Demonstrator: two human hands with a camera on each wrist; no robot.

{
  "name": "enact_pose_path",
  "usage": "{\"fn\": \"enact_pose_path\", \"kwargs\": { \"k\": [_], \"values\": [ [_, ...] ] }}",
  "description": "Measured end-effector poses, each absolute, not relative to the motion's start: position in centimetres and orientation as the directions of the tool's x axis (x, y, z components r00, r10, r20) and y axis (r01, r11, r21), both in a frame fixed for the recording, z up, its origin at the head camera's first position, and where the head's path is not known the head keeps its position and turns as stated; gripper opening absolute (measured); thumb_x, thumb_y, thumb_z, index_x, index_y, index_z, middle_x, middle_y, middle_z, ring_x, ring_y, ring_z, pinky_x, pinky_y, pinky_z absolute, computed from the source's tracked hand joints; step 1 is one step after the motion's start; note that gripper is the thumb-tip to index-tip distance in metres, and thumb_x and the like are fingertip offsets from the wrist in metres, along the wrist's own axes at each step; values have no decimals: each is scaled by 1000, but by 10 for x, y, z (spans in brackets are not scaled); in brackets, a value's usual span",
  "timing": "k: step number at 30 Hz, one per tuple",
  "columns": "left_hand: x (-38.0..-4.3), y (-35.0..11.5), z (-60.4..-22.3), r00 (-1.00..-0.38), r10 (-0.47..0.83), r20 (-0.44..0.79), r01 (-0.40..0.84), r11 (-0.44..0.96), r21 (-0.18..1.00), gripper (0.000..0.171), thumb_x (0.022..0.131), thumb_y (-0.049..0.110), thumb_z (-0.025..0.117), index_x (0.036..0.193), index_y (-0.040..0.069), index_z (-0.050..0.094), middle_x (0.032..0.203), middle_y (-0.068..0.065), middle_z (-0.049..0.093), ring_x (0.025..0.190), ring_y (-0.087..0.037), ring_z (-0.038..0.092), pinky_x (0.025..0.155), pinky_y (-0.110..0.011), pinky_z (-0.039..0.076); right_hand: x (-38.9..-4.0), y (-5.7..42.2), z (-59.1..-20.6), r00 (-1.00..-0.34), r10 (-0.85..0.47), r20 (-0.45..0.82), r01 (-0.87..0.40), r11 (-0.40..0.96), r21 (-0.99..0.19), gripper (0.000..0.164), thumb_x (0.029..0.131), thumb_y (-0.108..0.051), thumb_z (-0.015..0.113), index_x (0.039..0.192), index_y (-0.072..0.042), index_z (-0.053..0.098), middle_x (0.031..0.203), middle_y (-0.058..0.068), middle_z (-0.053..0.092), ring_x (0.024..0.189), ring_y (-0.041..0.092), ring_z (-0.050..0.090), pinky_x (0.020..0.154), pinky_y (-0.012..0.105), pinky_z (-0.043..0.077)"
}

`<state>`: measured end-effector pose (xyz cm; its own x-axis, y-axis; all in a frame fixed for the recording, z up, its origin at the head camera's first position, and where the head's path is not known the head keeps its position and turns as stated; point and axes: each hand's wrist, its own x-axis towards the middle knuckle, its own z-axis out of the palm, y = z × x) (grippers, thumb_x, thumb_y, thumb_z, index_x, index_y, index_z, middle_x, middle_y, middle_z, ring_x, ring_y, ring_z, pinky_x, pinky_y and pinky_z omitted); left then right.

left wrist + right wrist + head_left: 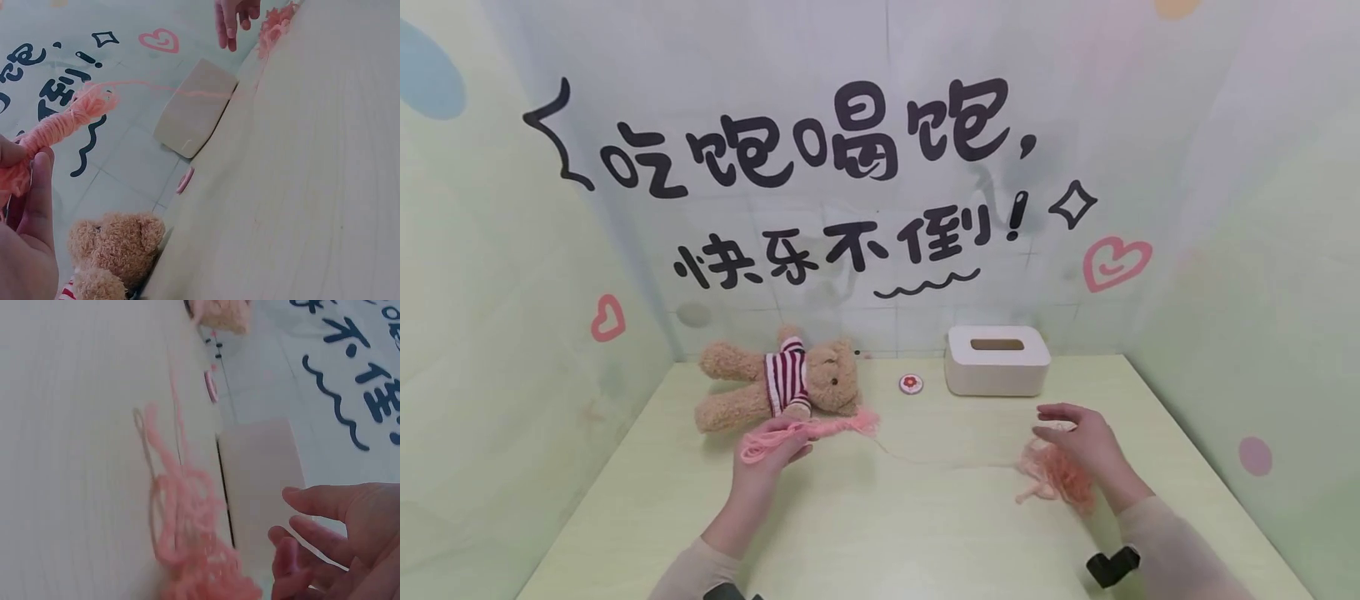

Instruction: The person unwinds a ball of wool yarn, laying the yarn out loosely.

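My left hand [762,468] grips a wound bundle of pink yarn [838,426] above the table's left half. Frayed loops stick out at the bundle's right end, and in the left wrist view more strands wrap its middle [57,129]. A thin strand of yarn [925,462] runs from there to a loose, tangled heap of pink yarn [1054,473] on the right. Over that heap is my right hand [1092,446], fingers loosely bent and apart, with nothing seen between them. The right wrist view shows the tangle [203,575] lying below and left of the fingers.
A teddy bear [786,379] in a striped top lies on its side at the back left. A small round badge with a red flower [912,383] and a white tissue box [996,371] are near the back wall. The pale table [887,533] has printed cloth walls around it.
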<state>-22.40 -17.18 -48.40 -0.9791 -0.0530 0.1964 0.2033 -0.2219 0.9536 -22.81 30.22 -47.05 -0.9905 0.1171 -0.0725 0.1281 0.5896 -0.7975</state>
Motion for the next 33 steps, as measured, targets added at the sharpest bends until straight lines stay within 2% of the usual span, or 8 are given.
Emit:
{"fn": "enact_pose_path", "kwargs": {
  "k": [4, 6, 11, 16, 20, 24, 29, 33],
  "values": [
    [-222, -164, -485, -979, -10, 203, 200, -218, 955, 18, 89, -3, 76, 106, -9, 69, 92, 0, 78, 86, -12, 77, 83, -36, 67, -219, 259, -469, -996, 6, -91, 80, 533, -842, 44, 94, -23, 77, 133, -7, 67, 114, 17, 72, 85, 21, 63, 60, 26, 55],
    [-221, -159, -484, -978, 8, 209, 201, -228, 953, 18, 89, -3, 76, 105, -9, 68, 92, 0, 77, 87, -12, 77, 83, -37, 67, -214, 236, -467, -994, -66, -84, 40, 496, -867, 41, 94, -22, 77, 131, -8, 69, 112, 15, 72, 84, 18, 63, 60, 25, 55],
    [-219, -147, -481, -981, 31, 193, 178, -269, 947, 15, 88, -4, 76, 101, 2, 71, 91, -1, 77, 86, -14, 78, 83, -37, 67, -205, 187, -460, -962, -271, -16, -91, 376, -922, 45, 95, -22, 75, 135, -4, 65, 134, 20, 68, 86, 12, 68, 66, 22, 57],
    [-219, -140, -479, -987, 47, 157, 139, -262, 955, 15, 87, -2, 78, 100, 4, 71, 91, -2, 77, 85, -15, 78, 84, -36, 67, -200, 152, -459, -923, -384, -16, -71, 210, -975, 52, 97, -19, 73, 141, 3, 57, 137, 24, 65, 91, 19, 74, 71, 27, 64],
    [-219, -138, -479, -989, 60, 137, 119, -246, 962, 15, 87, 1, 79, 100, 4, 71, 93, -3, 76, 87, -15, 77, 85, -37, 67, -199, 140, -462, -919, -394, -7, -48, 129, -990, 49, 99, -14, 70, 138, 10, 55, 122, 27, 71, 92, 23, 75, 75, 30, 67],
    [-218, -139, -478, -990, 54, 126, 110, -237, 965, 17, 87, 2, 79, 102, 2, 71, 94, -3, 76, 88, -15, 77, 86, -37, 67, -198, 142, -465, -937, -349, 9, -49, 105, -993, 36, 98, -10, 70, 126, 12, 62, 104, 26, 75, 85, 17, 74, 75, 30, 68],
    [-219, -143, -478, -993, 51, 104, 91, -207, 974, 17, 89, -3, 75, 105, -4, 68, 91, -1, 76, 87, -15, 77, 87, -36, 67, -197, 157, -461, -961, -275, 23, -79, 194, -978, 18, 98, -10, 71, 106, 6, 72, 89, 18, 74, 74, 12, 69, 67, 27, 66],
    [-220, -148, -477, -995, 71, 70, 56, -177, 983, 13, 91, -5, 72, 103, -5, 69, 88, 1, 76, 86, -15, 76, 86, -36, 67, -193, 177, -455, -973, -230, 32, -108, 326, -939, 15, 100, -14, 69, 102, 1, 71, 86, 13, 71, 72, 15, 66, 60, 26, 62]
  ]
}}
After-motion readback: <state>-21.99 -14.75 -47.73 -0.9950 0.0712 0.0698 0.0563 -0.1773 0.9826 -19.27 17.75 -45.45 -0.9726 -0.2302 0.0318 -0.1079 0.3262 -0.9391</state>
